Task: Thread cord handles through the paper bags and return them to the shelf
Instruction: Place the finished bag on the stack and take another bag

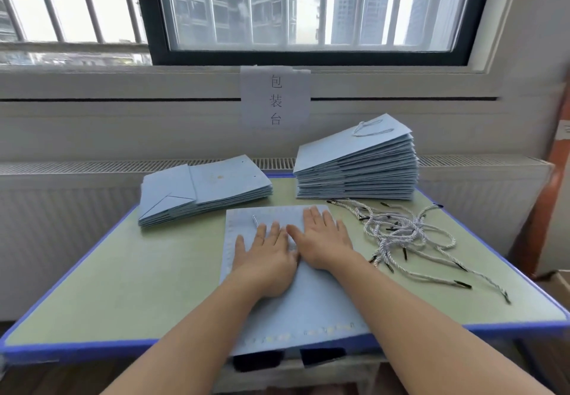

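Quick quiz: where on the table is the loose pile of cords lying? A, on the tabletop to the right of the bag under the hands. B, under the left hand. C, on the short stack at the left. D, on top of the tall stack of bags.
A: the loose cords lie tangled on the green tabletop, right of the flat bag pressed by both hands.

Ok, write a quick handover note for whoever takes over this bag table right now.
Left hand and right hand: both flat, pressing the current bag at table centre; a cord end shows by its left hole.
Done: tall stack at back right, top bag has a handle.
Left: low stack at back left, holes empty; loose cords lie to the right.
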A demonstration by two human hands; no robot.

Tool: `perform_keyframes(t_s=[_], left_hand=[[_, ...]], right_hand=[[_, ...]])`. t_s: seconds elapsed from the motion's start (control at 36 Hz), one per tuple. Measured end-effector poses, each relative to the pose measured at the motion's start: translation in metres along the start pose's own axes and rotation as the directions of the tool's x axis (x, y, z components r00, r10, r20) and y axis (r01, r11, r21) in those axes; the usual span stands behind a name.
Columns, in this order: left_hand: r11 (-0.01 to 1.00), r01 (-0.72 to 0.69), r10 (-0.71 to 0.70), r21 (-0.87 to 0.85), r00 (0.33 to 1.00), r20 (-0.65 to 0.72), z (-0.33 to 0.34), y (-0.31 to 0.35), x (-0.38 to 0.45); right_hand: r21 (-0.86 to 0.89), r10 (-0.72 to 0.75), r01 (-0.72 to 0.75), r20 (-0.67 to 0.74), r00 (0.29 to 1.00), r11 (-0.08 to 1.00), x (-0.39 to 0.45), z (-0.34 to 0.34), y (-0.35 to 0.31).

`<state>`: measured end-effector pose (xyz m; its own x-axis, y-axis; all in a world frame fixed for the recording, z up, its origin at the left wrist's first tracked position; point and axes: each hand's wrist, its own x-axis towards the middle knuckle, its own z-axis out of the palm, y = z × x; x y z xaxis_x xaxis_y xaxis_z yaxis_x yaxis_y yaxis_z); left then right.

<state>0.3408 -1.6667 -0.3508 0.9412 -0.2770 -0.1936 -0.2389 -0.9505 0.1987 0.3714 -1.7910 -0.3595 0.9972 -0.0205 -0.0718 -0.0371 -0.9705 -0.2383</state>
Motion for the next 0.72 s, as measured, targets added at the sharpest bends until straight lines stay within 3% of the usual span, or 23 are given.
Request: perform_keyframes(t_s=[0.22,0.39,0.47,0.56,0.64,0.72], left_hand=[[0.999,-0.017,0.015,-0.029,0.999,-0.052,0.005,0.001,-0.005],[0.999,-0.029,0.027,-0.043,0.998,-0.049,0.004,0.001,-0.005],[0.998,-0.034,0.031,-0.053,0.998,-0.054,0.005,0.0,-0.003],[0.993,-0.072,0.053,-0.098,0.982,-0.18,0.003,-0.003,0.004],[0.986,-0.139,0.102,-0.09,0.938,-0.333,-0.005,-0.008,0.014],[0.976,-0.215,0.18,-0.029,0.878,-0.443,-0.016,-0.009,0.02]], right_hand=[[-0.086,-0.042,0.035,-0.085,0.995,0.996,0.013,-0.02,-0.002],[-0.108,-0.088,0.096,0.075,0.993,0.99,0.038,-0.045,0.005],[-0.081,-0.064,0.07,0.078,0.995,0.994,0.049,-0.058,0.008],[-0.084,-0.084,0.089,0.058,0.995,0.992,0.058,-0.068,0.014],[0.158,-0.114,0.09,0.15,0.982,0.983,0.059,-0.084,0.028],[0.451,-0.178,0.07,0.201,0.963,0.89,0.051,-0.107,0.047]])
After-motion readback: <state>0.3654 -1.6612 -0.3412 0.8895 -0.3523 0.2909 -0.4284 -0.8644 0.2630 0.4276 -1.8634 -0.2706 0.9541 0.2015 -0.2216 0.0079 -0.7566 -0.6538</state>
